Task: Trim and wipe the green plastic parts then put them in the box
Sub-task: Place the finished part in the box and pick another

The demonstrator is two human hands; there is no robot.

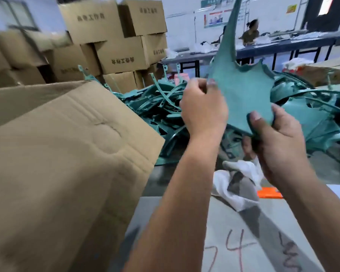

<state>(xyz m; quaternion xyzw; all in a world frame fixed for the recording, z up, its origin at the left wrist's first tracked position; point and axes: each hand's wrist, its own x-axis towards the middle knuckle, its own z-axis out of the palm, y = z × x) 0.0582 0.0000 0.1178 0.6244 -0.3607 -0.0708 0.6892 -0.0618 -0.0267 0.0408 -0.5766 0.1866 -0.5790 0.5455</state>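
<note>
A flat green plastic part (241,91) with jagged edges and a long upward tail is held up in front of me. My left hand (203,110) pinches its left edge between thumb and fingers. My right hand (279,142) grips its lower right corner, thumb on top. Under my right hand hangs a white cloth (238,183); whether the hand holds it, I cannot tell. Behind lies a heap of green plastic parts (157,107). A large cardboard box (63,154) stands at the left, its flap toward me.
Stacked cardboard boxes (114,34) fill the back left. An orange tool (269,193) lies on the grey table (234,242) by the cloth. A person (250,33) works at a long bench at the back right.
</note>
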